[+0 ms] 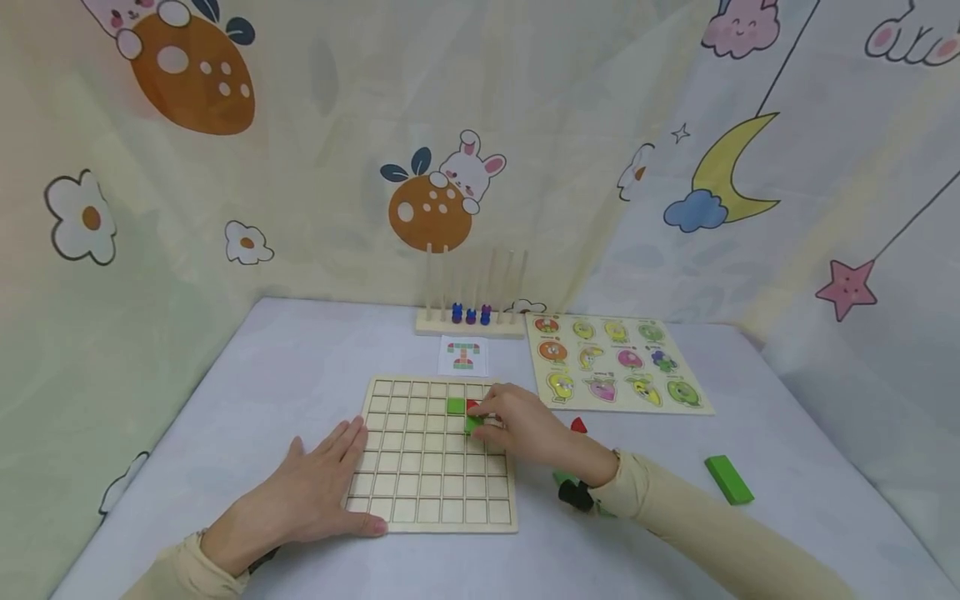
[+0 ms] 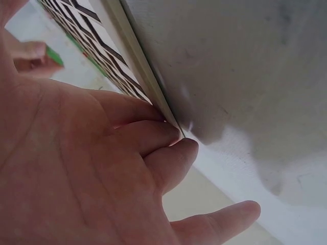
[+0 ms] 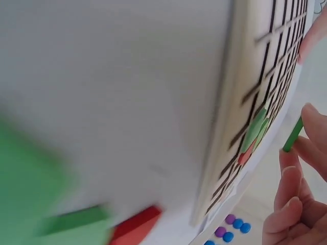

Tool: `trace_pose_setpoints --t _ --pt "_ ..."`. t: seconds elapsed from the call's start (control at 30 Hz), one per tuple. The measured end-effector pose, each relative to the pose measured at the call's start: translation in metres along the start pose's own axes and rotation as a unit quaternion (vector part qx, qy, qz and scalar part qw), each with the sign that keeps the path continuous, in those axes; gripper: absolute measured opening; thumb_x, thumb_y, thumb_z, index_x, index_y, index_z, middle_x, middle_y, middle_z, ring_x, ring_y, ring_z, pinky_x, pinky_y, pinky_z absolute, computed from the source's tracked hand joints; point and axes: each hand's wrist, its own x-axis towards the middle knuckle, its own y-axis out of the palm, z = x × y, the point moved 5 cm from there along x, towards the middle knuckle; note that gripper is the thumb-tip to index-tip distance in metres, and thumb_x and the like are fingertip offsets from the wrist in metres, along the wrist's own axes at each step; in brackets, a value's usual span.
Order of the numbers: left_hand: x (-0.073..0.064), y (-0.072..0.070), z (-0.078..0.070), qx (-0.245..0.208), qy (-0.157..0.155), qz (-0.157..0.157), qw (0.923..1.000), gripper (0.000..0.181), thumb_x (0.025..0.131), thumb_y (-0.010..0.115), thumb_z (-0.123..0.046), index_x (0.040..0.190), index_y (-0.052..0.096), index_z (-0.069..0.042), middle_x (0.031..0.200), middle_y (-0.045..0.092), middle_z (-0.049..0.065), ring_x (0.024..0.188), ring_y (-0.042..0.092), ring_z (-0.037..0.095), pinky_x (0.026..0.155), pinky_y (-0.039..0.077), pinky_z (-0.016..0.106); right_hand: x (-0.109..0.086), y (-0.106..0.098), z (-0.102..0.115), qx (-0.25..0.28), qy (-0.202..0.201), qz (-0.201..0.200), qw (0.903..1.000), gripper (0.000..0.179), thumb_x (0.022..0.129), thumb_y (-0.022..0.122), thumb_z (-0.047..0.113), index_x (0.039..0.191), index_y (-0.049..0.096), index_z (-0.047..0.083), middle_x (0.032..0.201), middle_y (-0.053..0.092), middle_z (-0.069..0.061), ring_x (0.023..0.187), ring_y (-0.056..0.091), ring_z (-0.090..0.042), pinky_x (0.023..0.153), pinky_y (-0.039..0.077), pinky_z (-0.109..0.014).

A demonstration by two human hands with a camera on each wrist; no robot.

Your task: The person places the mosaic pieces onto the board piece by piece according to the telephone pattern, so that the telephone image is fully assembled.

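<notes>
Right hand (image 1: 525, 425) pinches a green block (image 1: 472, 423) over the grid board (image 1: 420, 492). Left hand (image 1: 315, 492), fingers flat, steadies the board. The block looks light, stiff, best held by its sides.

Pattern card (image 1: 462, 356) behind grid board (image 1: 420, 492)

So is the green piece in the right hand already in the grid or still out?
Still out. The right hand pinches the green piece between fingertips, clear of the grid in the right wrist view; two pieces already sit in cells.

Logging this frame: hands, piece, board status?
Left hand flat, steadying grid board. Right hand pinches green piece over the board. Nothing blocking.
</notes>
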Motion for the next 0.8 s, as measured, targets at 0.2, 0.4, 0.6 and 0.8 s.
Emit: trace_pose_setpoints --t 0.2,0.4,0.6,0.8 --pt "-0.001 -0.001 -0.001 0.003 0.002 -0.003 1.0000 0.138 0.068 0.060 -0.093 0.157 0.029 0.008 0.168 0.024 0.025 0.154 0.031 0.043 0.101 0.027 0.086 0.041 0.003 0.008 -0.016 -0.007 -0.014 0.9997 0.028 0.090 0.079 0.018 0.116 0.078 0.005 0.098 0.078 -0.006 0.082 0.064 -0.017 0.074 0.052 -0.027" --pt "0.000 -0.003 -0.002 0.012 0.002 -0.004 0.9999 0.137 0.069 0.059 -0.093 0.157 0.029 0.008 0.168 0.025 0.025 0.154 0.032 0.043 0.101 0.028 0.085 0.072 0.008 0.014 -0.042 -0.009 -0.008 0.9990 0.026 0.093 0.077 0.020 0.117 0.078 0.008 0.107 0.079 -0.006 0.098 0.071 -0.019 0.087 0.058 -0.035" --pt "0.002 -0.003 -0.003 0.011 -0.002 0.002 0.9999 0.137 0.069 0.060 -0.093 0.157 0.030 0.007 0.168 0.025 0.025 0.154 0.030 0.042 0.102 0.027 0.086 0.082 0.018 0.012 -0.039 0.025 0.035 0.9983 0.028 0.094 0.076 0.022 0.119 0.078 0.010 0.113 0.079 -0.004 0.102 0.073 -0.019 0.088 0.058 -0.034" --pt "0.001 -0.003 -0.003 0.007 -0.006 0.006 0.9999 0.137 0.068 0.061 -0.092 0.157 0.030 0.007 0.168 0.025 0.026 0.154 0.031 0.043 0.102 0.027 0.086 0.080 0.025 0.007 -0.039 0.046 0.069 0.9958 0.027 0.091 0.080 0.022 0.115 0.079 0.011 0.111 0.080 -0.003 0.103 0.074 -0.018 0.094 0.057 -0.036"
